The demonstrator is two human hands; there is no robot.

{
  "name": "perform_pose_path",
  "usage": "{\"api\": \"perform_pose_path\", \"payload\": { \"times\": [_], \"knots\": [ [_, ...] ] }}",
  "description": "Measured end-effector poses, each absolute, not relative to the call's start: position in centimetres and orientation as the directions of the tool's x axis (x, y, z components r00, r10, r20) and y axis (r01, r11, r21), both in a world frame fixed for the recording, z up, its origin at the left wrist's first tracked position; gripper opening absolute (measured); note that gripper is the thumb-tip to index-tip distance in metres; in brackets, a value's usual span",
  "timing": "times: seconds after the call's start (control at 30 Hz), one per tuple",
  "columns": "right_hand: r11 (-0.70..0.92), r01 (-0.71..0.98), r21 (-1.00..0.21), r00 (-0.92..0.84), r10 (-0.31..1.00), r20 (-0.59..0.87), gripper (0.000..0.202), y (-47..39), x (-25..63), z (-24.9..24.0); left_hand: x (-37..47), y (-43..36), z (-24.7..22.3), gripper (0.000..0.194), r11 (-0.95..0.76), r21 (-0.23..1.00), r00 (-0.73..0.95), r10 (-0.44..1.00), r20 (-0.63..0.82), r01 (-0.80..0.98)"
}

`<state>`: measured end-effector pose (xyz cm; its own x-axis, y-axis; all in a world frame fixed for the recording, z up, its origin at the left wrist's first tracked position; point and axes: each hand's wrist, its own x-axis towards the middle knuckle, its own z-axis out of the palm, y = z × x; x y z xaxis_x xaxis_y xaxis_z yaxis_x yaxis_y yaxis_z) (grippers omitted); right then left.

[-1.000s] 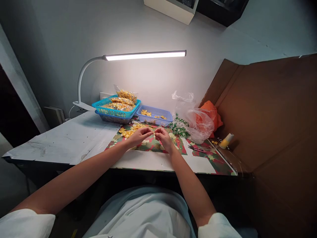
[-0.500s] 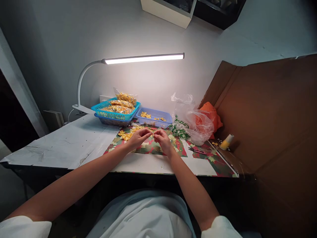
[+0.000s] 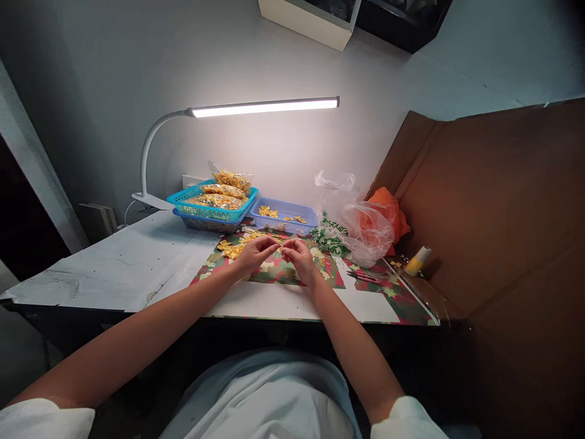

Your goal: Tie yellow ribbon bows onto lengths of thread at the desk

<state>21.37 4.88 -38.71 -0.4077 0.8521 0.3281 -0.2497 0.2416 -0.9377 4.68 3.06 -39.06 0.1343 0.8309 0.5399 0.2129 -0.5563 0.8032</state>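
My left hand (image 3: pixel 256 253) and my right hand (image 3: pixel 298 256) meet fingertip to fingertip above the patterned red and green sheet (image 3: pixel 274 276). Both are closed in a pinch. Whatever lies between the fingers is too small to make out. Left of my left hand, a pile of yellow ribbon-like pieces (image 3: pixel 231 249) rests on the sheet. Thin gold-coloured strands (image 3: pixel 323 261) lie just right of my right hand. A pair of small pink-handled snips (image 3: pixel 363 277) lies farther right.
Behind my hands stand a lilac basket (image 3: pixel 283 224) with yellow pieces and stacked blue baskets (image 3: pixel 210 213) holding filled clear bags (image 3: pixel 223 190). Plastic bags (image 3: pixel 365 228) are heaped at right, near a thread cone (image 3: pixel 417 261) and a tall cardboard panel (image 3: pixel 503 213). A lamp (image 3: pixel 265 108) shines overhead.
Both hands keep almost the same pinch, with only a very slight shift of the fingertips. The whole view has drifted a few pixels; nothing else has moved.
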Motion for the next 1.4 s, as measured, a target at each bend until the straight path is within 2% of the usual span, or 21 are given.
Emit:
{"api": "perform_pose_path", "payload": {
  "times": [0.47, 1.4],
  "knots": [
    [0.258, -0.236, -0.937, -0.394, 0.856, 0.335, 0.031, 5.21, 21.19, -38.99, 4.63, 2.9, -38.97, 0.04, -0.542, 0.803, 0.115, 0.839, 0.531, 0.247],
    [0.261, -0.16, -0.952, -0.427, 0.851, 0.305, 0.029, 5.21, 21.35, -39.01, 4.57, 2.96, -39.07, 0.033, -0.535, 0.817, 0.085, 0.844, 0.53, 0.213]
  ]
}}
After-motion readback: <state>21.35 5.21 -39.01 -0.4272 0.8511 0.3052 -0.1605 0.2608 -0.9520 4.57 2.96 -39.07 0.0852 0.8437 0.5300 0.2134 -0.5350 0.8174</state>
